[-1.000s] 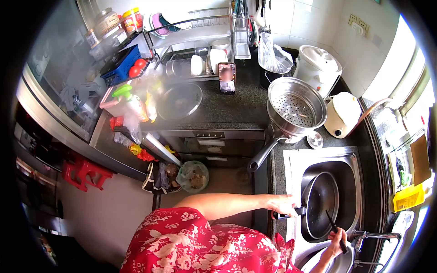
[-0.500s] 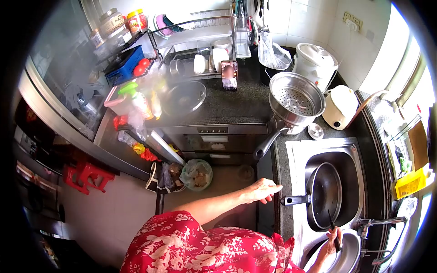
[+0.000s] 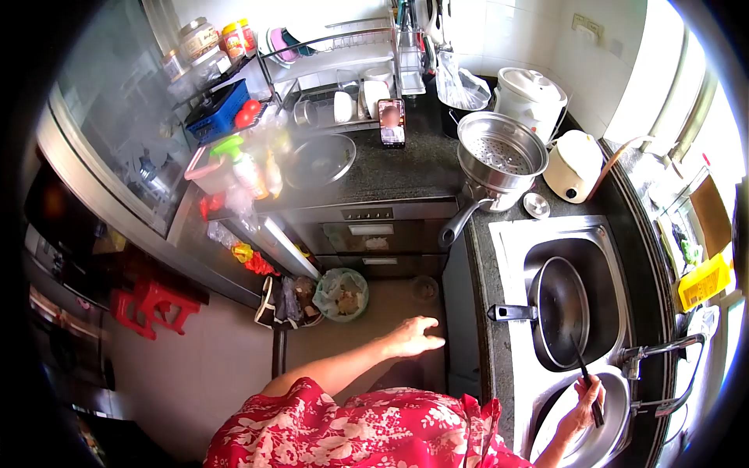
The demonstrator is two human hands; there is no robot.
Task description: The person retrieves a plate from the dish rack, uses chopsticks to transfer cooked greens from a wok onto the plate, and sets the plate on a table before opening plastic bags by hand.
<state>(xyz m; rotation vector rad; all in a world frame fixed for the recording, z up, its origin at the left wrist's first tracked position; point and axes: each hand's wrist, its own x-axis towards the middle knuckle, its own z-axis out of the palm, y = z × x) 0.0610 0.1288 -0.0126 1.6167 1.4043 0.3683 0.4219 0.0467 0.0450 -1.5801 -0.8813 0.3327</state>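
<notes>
The right hand (image 3: 587, 396) grips a black utensil (image 3: 598, 415) over the tabletop's (image 3: 413, 178) right-side sink (image 3: 511, 265), the left hand's (image 3: 412, 337) fingers parted above the floor (image 3: 222, 339)

White tiled wall (image 3: 511, 35), bright window (image 3: 657, 86), dark counter (image 3: 406, 175), pale floor (image 3: 214, 351)

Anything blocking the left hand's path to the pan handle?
Nothing visible does. Between the left hand and the pan handle, the view shows only the grey cabinet front and the counter edge. Whether the hand is above counter height, I can't tell.
</notes>
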